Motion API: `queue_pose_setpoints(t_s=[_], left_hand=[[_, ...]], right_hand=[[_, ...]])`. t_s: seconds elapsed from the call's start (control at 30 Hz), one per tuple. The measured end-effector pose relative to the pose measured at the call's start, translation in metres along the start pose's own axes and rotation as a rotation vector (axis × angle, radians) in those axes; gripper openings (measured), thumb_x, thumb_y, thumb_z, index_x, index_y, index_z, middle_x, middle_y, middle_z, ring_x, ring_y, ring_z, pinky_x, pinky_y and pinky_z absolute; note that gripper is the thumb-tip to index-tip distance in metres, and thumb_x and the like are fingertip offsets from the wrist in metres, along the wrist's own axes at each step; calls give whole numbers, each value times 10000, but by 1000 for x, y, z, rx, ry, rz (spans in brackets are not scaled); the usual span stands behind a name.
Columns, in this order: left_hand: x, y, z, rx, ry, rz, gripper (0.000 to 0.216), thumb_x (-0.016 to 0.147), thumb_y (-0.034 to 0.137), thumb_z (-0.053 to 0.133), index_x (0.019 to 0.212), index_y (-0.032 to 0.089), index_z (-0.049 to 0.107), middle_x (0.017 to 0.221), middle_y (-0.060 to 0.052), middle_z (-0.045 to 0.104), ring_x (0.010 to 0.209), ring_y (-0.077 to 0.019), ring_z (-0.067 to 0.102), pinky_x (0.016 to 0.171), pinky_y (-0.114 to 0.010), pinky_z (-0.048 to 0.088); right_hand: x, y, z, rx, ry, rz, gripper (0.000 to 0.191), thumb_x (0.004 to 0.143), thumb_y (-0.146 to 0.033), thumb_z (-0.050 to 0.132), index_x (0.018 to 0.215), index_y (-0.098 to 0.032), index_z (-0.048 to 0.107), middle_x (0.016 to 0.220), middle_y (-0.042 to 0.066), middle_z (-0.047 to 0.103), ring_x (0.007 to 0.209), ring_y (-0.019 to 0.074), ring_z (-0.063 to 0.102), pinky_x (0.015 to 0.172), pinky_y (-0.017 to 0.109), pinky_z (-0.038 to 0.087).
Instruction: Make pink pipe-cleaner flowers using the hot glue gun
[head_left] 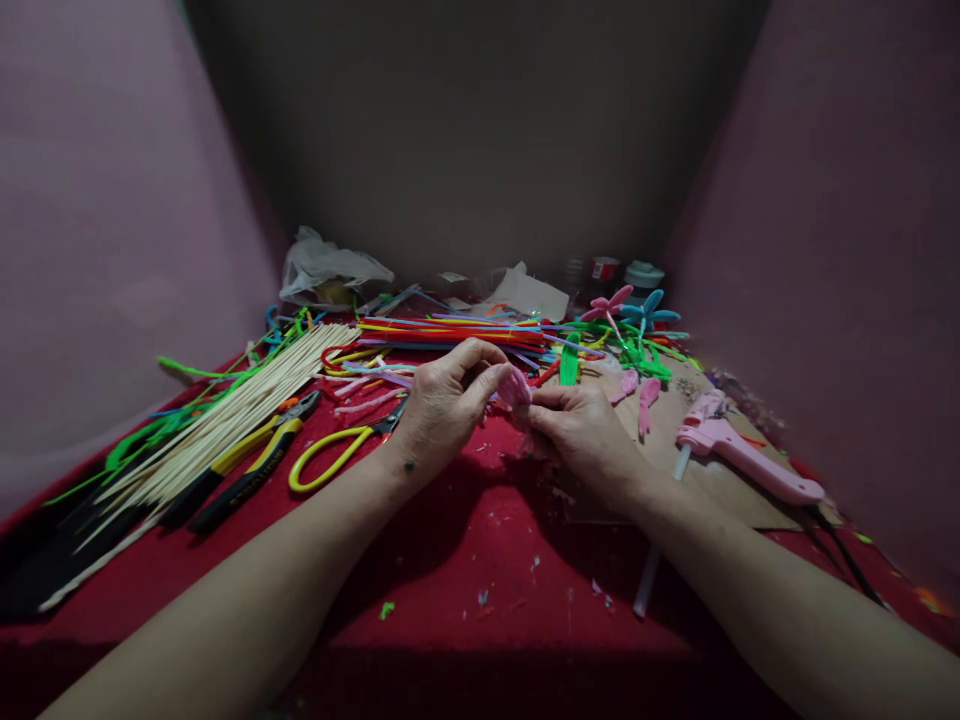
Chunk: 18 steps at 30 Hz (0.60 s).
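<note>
Red cloth covers the table, pinkish walls rise on either side, and the back is just a dark grey backdrop. Pretty busy craft spot, tbh. Smack in the middle, up off the cloth, is a small pinkish-purple piece, kind of oval. Left hand has it pinched between thumb and fingertips at the upper left, and the right hand nips its lower right edge, thumb against finger. Can't tell what the right hand's tucked fingers are up to.

Just behind the hands there's a fat bundle of pipe cleaners, mostly red. Over left: a fan of wooden skewers, pliers with yellow and black handles, plus yellow-handled scissors near the left wrist. On the right, a pink glue gun lies on some cardboard, with two little pink pieces near the right hand. Bits of fluff dot the cloth up front.
</note>
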<state>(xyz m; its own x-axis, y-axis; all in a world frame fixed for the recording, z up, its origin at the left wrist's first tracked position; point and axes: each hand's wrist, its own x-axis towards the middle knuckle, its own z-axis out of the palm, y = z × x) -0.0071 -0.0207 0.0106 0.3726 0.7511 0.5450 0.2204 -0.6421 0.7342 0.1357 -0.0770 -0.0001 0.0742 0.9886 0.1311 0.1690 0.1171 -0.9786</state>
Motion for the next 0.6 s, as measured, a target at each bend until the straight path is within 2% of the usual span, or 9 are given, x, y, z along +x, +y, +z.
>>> queue_pose_setpoints(t_s=[0.17,0.43,0.6], left_hand=[[-1,2,-1,59,-13,36,122,818,277,511,826,175,578,681,6,603,549,-89,512,531,-191,401],[-2,2,-1,230,20,188,96,823,235,507,759,175,545,646,13,562,555,-87,490,547,-196,375],[-2,0,-2,197,-36,185,123,848,235,468,920,186,555,671,12,567,562,-93,494,564,-207,392]], right_hand=[[-1,-3,0,24,-9,25,179,670,-247,606,526,-141,602,422,-52,425,392,51,312,377,204,214],[-3,-5,2,2,-35,3,208,690,-223,569,496,-150,561,402,-52,406,377,49,310,361,198,209],[-2,-6,0,-39,-40,-4,199,680,-198,549,488,-146,549,406,-50,404,386,49,307,371,199,208]])
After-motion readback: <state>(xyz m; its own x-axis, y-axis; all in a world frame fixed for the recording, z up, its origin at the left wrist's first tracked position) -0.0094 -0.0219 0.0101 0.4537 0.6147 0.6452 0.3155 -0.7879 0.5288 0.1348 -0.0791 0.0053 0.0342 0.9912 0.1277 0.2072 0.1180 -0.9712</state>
